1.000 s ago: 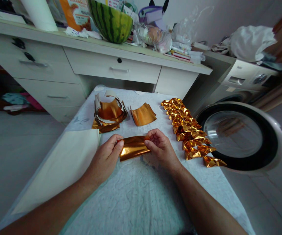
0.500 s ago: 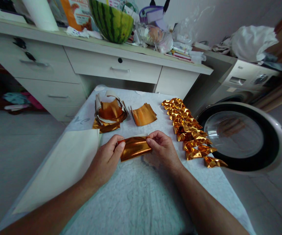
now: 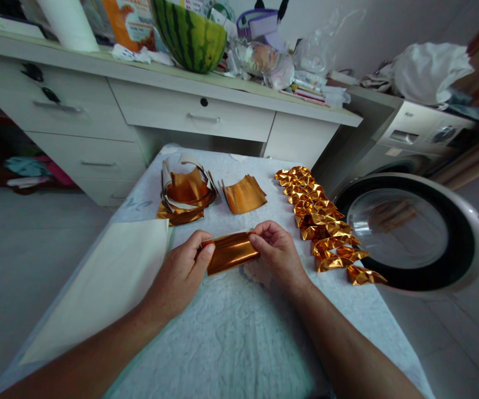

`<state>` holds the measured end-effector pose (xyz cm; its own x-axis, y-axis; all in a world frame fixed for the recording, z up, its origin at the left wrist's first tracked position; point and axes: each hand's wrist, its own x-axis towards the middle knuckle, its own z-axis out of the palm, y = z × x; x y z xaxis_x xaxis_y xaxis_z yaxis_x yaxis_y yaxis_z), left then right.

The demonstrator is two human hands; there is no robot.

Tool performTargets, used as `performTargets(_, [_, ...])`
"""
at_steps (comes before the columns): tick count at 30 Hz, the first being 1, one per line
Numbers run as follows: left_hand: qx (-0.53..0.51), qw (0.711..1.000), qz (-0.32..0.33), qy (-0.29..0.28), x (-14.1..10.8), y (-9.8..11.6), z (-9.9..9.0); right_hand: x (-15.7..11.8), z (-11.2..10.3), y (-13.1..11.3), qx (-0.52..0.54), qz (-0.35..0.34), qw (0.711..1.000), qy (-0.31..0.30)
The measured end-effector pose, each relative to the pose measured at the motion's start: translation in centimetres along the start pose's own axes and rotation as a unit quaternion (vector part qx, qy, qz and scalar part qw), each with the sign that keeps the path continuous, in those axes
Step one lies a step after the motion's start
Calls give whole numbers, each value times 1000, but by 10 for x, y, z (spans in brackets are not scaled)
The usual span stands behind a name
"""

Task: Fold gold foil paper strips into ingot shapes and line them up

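Observation:
A shiny gold foil paper sheet (image 3: 233, 254), curved along its length, is stretched between my two hands over the middle of the table. My left hand (image 3: 187, 269) pinches its left end between thumb and fingers. At the upper right corner my right hand (image 3: 278, 252) grips it the same way. Beyond the hands lies a small stack of gold paper (image 3: 245, 195). Left of that stack, a curled bundle of gold paper (image 3: 187, 191) with pale bands stands on more sheets. Folded gold foil pieces (image 3: 318, 213) form overlapping rows to the right.
A large pale paper sheet (image 3: 106, 271) covers the table's left side. The open round washing machine door (image 3: 409, 230) adjoins the table's right edge. Behind, a white drawer cabinet (image 3: 197, 111) carries a cut watermelon (image 3: 191, 39), plastic bags and a paper roll (image 3: 68, 25).
The foil sheet has shifted very slightly to the right and tilted a little, with both hands still on it. The other things have not moved.

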<state>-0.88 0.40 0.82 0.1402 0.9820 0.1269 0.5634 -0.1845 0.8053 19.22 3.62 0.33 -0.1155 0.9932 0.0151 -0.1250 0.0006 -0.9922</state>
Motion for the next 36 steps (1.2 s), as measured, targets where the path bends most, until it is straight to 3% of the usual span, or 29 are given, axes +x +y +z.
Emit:
performTargets(13, [7,1000,3,-8,0,0,0,0,0,0,-16,-3,1000,8])
performTargets(18, [13,1000,5,-8,0,1,0,0,1,0,31,-1,999,13])
performTargets(29, [16,1000,4,-5,0,1,-1,0,1,1,60,53,997,-1])
performTargets(36, [27,1000,4,0,0,2,-1,-1,1,0,34,37,999,9])
